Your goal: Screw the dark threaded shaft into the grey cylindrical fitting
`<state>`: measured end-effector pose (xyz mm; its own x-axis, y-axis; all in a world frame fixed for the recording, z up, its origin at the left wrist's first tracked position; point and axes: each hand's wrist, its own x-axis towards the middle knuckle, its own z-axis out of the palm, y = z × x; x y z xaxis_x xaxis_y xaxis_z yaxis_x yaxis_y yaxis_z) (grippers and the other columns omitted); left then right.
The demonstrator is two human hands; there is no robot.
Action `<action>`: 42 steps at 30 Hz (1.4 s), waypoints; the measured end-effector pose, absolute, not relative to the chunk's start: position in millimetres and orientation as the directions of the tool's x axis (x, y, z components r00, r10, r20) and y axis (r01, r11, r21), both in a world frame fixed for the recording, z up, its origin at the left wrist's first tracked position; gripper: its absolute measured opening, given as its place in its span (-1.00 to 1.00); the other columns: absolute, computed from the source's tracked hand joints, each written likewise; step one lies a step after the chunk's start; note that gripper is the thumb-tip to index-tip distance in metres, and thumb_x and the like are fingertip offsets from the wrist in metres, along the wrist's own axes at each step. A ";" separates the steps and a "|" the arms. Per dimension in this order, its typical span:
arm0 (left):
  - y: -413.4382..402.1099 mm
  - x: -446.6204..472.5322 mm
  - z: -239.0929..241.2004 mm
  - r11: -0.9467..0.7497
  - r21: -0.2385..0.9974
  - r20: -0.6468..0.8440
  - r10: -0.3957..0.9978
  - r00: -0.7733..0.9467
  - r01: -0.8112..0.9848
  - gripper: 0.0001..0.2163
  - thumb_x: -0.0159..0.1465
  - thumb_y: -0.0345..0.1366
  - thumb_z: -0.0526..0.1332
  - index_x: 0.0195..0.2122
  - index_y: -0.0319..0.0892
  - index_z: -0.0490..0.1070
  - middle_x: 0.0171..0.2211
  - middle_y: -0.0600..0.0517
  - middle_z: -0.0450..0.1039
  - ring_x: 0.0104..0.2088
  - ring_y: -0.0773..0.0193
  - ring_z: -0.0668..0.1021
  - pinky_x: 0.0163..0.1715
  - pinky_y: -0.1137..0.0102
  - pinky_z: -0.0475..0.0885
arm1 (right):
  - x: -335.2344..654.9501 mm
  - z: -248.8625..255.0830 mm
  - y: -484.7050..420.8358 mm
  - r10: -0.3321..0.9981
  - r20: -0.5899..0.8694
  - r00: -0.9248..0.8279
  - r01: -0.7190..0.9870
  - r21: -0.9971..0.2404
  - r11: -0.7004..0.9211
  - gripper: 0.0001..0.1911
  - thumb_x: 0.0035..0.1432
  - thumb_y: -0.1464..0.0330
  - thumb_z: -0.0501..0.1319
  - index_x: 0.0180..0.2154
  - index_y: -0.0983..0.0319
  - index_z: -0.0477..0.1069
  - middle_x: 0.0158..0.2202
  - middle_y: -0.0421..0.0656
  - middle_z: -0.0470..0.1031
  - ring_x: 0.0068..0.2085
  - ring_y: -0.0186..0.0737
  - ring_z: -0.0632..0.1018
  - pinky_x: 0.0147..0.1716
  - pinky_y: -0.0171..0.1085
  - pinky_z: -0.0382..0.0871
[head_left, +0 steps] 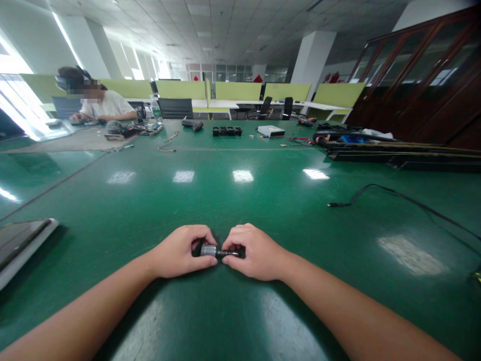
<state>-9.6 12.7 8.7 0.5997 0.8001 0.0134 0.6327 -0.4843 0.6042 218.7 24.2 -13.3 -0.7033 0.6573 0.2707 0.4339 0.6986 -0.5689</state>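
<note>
My left hand (184, 249) and my right hand (252, 251) meet at the middle of the green table (240, 200), both curled. Between them lies a small part (218, 251): a silver metal cylinder on the left side with a dark threaded shaft running to the right. The left fingers pinch the silver end, the right fingers pinch the dark shaft. Both hands rest on the tabletop close to my body.
A flat tablet-like device (22, 243) lies at the left edge. A black cable (394, 196) trails across the right side. Long black cases (394, 150), a white box (271, 131) and small tools sit farther back. Another person (97, 103) works at the far left.
</note>
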 end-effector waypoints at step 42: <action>12.6 -9.3 10.2 -0.488 0.588 0.014 0.803 0.595 0.645 -0.82 0.18 -0.21 0.32 -0.27 -0.19 0.48 -0.41 0.11 0.43 -0.43 0.32 0.42 -0.42 0.47 0.23 | 219.2 -10.4 23.5 0.657 0.245 -0.713 0.447 -0.564 0.695 -0.89 0.06 0.39 0.35 -0.30 0.22 0.52 -0.40 -0.23 0.48 -0.32 -0.27 0.44 -0.23 -0.26 0.20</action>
